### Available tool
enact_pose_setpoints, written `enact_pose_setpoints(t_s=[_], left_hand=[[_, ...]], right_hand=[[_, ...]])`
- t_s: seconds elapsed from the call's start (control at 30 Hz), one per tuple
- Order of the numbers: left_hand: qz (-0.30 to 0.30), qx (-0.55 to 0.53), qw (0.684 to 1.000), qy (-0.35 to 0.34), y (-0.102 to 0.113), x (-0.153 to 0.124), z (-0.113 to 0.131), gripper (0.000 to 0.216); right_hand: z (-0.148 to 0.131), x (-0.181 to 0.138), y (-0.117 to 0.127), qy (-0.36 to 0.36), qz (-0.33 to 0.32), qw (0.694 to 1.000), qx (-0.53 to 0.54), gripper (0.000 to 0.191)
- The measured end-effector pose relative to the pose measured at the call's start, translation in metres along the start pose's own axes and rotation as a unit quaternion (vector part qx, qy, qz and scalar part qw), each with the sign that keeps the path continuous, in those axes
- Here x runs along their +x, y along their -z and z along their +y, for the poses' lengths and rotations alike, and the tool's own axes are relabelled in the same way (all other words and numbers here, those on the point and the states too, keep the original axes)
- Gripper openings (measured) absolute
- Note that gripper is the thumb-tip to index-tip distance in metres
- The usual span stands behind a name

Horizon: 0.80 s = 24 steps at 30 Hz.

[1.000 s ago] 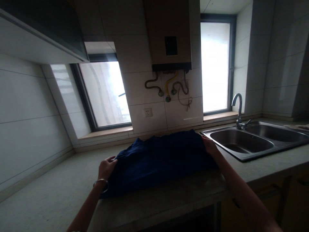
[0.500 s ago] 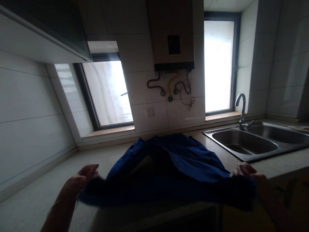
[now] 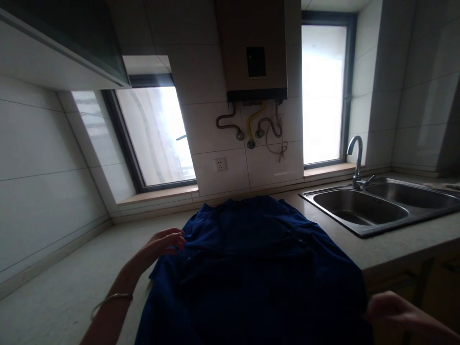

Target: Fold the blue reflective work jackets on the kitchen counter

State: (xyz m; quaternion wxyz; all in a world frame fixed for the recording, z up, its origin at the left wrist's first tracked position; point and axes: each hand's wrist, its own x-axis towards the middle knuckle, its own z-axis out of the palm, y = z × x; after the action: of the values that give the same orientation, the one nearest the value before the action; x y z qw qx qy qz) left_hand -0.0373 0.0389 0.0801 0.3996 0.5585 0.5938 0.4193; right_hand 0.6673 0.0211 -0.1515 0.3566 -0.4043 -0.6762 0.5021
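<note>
The fingers [image 3: 176, 238] of the left hand [image 3: 161, 245] are loosely parted and slightly bent, tips at the left margin of the blue garment [image 3: 251, 235], with no grip visible; the right hand [image 3: 390, 309], curled and motion-blurred, is positioned beside the right margin, and I cannot tell whether it holds fabric. The garment lies spread on the countertop [image 3: 82, 268] between both hands, extending below the view. A bracelet [image 3: 115, 296] encircles the left wrist; the double-bowl sink [image 3: 404, 222] with gooseneck faucet [image 3: 357, 163] is set into the countertop beyond the garment, to its right.
</note>
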Motion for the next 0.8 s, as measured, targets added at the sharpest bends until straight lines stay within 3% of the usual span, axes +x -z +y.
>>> enact_pose_setpoints(t_s=[0.07,0.2,0.27,0.37,0.5,0.57,0.67,0.8], left_hand=[[-0.005,0.057,0.998,0.002,-0.022,0.011,0.004,0.05],[-0.016,0.232,0.97,-0.068,-0.071,0.028,-0.002,0.04],[-0.004,0.3,0.946,-0.126,-0.095,0.029,-0.004,0.031],[0.017,0.393,0.9,-0.19,-0.122,0.022,-0.002,0.023],[0.025,0.453,0.867,-0.208,-0.134,0.009,0.012,0.021],[0.031,0.44,0.875,-0.199,-0.134,0.005,0.02,0.02],[0.047,0.36,0.907,-0.212,-0.141,0.005,0.027,0.022],[0.003,0.153,0.971,-0.184,-0.174,0.005,0.025,0.038]], right_hand=[[-0.022,0.01,-0.006,-0.043,-0.029,0.999,0.01,0.02],[-0.082,0.044,-0.025,-0.047,0.038,0.998,-0.026,0.035],[-0.108,0.068,-0.036,0.0,0.087,0.991,-0.106,0.039],[-0.131,0.105,-0.05,0.115,0.159,0.945,-0.262,0.032],[-0.138,0.143,-0.057,0.209,0.13,0.897,-0.367,0.034],[-0.142,0.154,-0.058,0.22,0.117,0.897,-0.366,0.027],[-0.16,0.169,-0.068,0.24,0.147,0.904,-0.322,0.022],[-0.194,0.19,-0.114,0.251,0.215,0.921,-0.206,0.019]])
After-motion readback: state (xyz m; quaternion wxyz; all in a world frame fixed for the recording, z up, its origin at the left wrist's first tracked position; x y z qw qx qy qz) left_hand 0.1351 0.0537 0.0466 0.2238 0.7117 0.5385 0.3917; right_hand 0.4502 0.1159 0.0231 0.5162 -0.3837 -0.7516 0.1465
